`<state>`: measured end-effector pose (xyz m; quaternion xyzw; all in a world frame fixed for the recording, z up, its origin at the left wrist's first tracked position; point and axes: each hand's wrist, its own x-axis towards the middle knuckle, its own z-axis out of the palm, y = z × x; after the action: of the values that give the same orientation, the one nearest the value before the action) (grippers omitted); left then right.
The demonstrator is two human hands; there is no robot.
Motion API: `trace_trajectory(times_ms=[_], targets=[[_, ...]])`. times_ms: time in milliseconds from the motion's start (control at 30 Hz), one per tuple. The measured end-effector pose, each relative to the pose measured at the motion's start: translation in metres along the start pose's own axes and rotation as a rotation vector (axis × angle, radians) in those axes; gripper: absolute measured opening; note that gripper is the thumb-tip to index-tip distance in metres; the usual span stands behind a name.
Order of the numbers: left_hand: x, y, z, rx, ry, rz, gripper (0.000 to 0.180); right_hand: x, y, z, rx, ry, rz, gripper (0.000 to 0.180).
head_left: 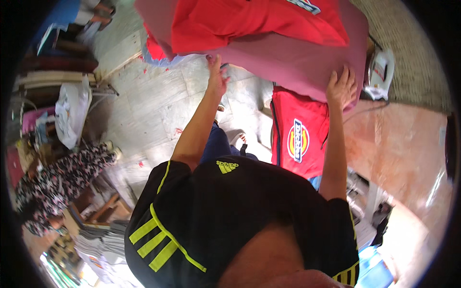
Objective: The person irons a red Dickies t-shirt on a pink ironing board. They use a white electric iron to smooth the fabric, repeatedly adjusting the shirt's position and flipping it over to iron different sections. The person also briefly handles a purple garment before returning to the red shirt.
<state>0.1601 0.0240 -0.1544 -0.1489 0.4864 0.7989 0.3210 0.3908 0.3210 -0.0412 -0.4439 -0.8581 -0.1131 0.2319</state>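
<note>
A padded maroon ironing board [288, 62] stands in front of me, with a red garment [249, 24] spread over its far side. My right hand [342, 89] lies open on the near right edge of the board, palm down with its fingers stretched. By the near left edge, my left hand [218, 79] is raised with its fingers apart, the fingertips close to the cover; whether they touch it I cannot tell. Below the right part of the board lies another red garment [298, 129] with a printed badge. A white iron [382, 74] rests at the board's right end.
At the left, a rack [53, 79] holds folded cloth and a white plastic bag [72, 113]. A person in a patterned garment [67, 180] is at the lower left, near piled grey cloth [103, 240]. Red scraps dot the tiled floor [153, 101]. A reddish stone surface [408, 149] extends at right.
</note>
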Motion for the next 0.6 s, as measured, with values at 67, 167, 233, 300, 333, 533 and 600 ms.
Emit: trace_trajectory(times_ms=[67,167,233,300,333,533,600], targets=[[0.028,-0.013,-0.006,-0.214,-0.04,-0.083,0.061,0.003,-0.01,-0.005,-0.01,-0.041,-0.003,0.056],[0.024,-0.006,0.036,-0.28,-0.179,0.025,0.045,0.0,0.0,-0.008,-0.036,-0.036,0.01,0.054],[0.01,0.003,0.042,-0.31,-0.255,0.109,0.037,-0.002,0.003,-0.007,-0.082,0.0,-0.028,0.054],[0.016,0.003,0.028,-0.296,-0.255,0.168,0.031,0.001,0.0,-0.008,-0.08,-0.024,-0.036,0.055],[0.021,0.001,0.018,-0.26,-0.232,0.159,0.032,0.002,-0.003,-0.007,-0.08,-0.039,-0.037,0.055],[0.056,0.036,-0.088,0.082,0.404,0.512,0.033,0.004,-0.006,-0.009,-0.069,-0.067,-0.093,0.056],[0.067,0.074,-0.094,0.086,0.424,0.642,0.035,0.005,0.003,-0.008,-0.058,-0.057,-0.146,0.056]])
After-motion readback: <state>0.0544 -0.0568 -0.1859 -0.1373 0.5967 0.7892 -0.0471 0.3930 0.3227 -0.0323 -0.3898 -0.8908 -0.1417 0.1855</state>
